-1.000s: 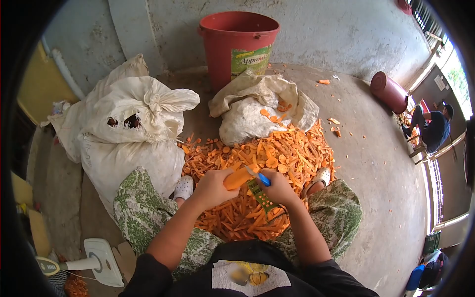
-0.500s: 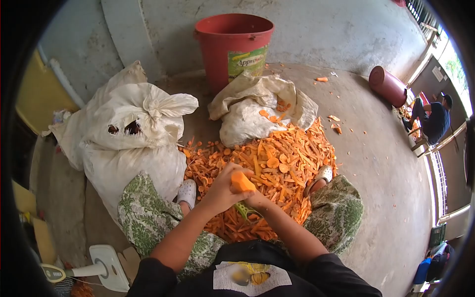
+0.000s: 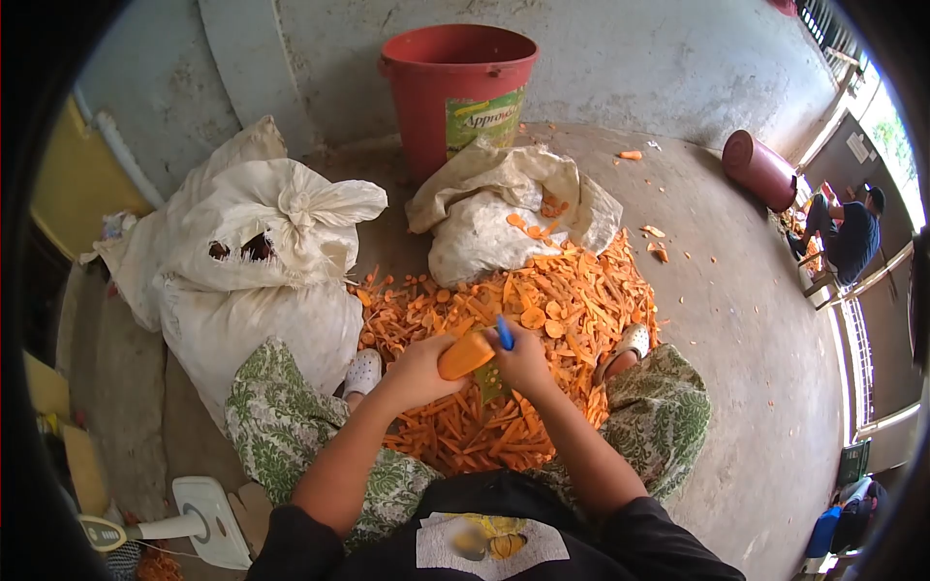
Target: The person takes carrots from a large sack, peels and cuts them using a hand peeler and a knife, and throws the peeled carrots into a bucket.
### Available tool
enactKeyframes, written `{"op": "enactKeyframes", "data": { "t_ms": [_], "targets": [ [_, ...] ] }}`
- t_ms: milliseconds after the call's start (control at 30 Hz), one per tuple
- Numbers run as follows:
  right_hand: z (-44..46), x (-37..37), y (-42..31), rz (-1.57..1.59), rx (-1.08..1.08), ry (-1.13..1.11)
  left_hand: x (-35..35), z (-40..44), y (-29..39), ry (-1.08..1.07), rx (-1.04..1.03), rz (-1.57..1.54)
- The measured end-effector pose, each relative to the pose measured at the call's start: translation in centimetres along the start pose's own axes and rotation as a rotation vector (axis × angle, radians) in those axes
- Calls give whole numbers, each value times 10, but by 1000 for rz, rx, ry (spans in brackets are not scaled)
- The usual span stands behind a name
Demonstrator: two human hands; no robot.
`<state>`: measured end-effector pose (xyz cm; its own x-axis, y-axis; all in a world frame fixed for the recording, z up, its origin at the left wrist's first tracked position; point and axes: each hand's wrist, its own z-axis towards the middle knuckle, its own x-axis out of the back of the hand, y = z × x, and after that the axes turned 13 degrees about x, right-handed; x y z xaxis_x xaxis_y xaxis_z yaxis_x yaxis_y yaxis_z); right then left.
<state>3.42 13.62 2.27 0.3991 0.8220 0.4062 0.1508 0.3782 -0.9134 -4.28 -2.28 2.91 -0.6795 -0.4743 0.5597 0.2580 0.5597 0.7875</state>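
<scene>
A thick peeled carrot (image 3: 466,355) is gripped in my left hand (image 3: 422,372), its cut end tilted toward the lower left. My right hand (image 3: 524,361) is closed round a tool with a blue handle (image 3: 505,333), close to the carrot's far end; the blade is not visible. Something green and perforated (image 3: 491,383) shows beneath my hands, partly covered by them. Below and around lies a wide heap of orange peelings and round slices (image 3: 581,320) on the floor, between my feet.
Tied white sacks (image 3: 262,310) stand at the left. Beyond the heap lies an open sack (image 3: 494,228), with a red bin (image 3: 417,116) behind it. A dark red bin (image 3: 760,169) lies tipped near a seated person (image 3: 854,237) at right. A scale (image 3: 208,523) sits lower left.
Since half a second ago my right hand has come up from beneath the carrot to its far end, showing the blue handle again. The carrot has turned from pointing at the camera to lying slantwise.
</scene>
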Motion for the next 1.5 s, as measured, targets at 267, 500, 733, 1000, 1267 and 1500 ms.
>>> {"op": "enactKeyframes", "data": {
  "t_ms": [267,500,733,1000,1267,1500],
  "targets": [
    [-12,18,-16,-372,259,-317,0,8,-6,148,2,-112],
    [-14,14,-12,-400,235,-298,-3,9,-6,235,7,-124],
    [-14,18,-11,-410,231,-314,2,4,-1,277,12,-68],
    [-13,11,-3,-359,195,-328,-2,4,-16,168,-140,-77],
    [19,-4,91,-284,23,-260,-2,-5,-14,-118,-330,-181],
    [16,-16,141,-673,-239,-661,-5,-12,7,45,-256,77]
  ]
}}
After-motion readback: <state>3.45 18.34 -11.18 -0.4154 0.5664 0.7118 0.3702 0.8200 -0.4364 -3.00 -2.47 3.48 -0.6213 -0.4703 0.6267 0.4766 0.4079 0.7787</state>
